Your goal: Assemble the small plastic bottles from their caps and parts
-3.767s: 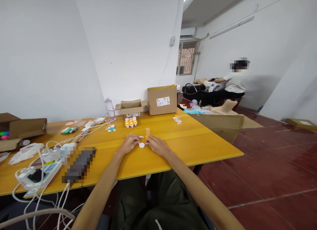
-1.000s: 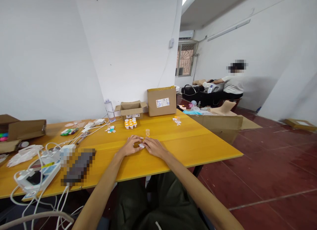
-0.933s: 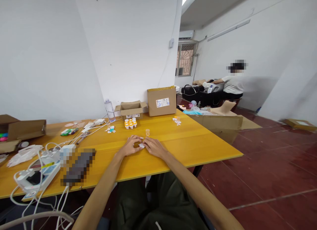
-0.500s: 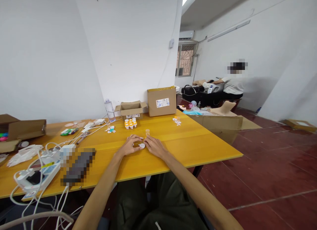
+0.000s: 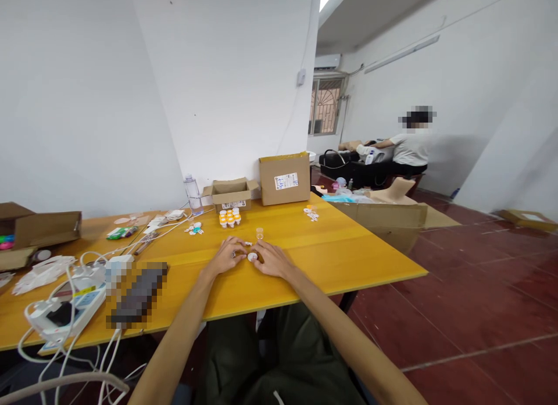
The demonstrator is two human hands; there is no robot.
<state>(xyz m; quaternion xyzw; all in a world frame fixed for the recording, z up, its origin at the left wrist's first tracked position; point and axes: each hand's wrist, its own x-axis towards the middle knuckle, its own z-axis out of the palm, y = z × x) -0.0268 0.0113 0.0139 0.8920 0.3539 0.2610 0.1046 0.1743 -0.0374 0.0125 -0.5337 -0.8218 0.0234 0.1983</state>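
Observation:
Over the front half of the yellow table (image 5: 349, 248), my left hand (image 5: 225, 257) is curled, with thumb and forefinger bent toward each other. Something small and pale shows inside that curl, too small to name. My right hand (image 5: 272, 260) pinches a small white round cap (image 5: 252, 257) between thumb and fingers. A small white piece (image 5: 248, 243) lies just beyond, between both sets of fingertips. Behind my right fingers stands a clear little cup (image 5: 260, 233). Farther back is a cluster of several small white bottles with orange-yellow bands (image 5: 229, 218).
Small white parts (image 5: 311, 214) lie at the right, more white and teal ones (image 5: 195, 228) at the left. Behind stand an open carton (image 5: 231, 190), a taller box (image 5: 285, 181) and a clear bottle (image 5: 192, 193). A power strip (image 5: 78, 306) with cables and a dark phone (image 5: 139, 294) lie left.
The white cap has shifted slightly right, from beside my left thumb into my right fingers. My left thumb has drawn back from it a little.

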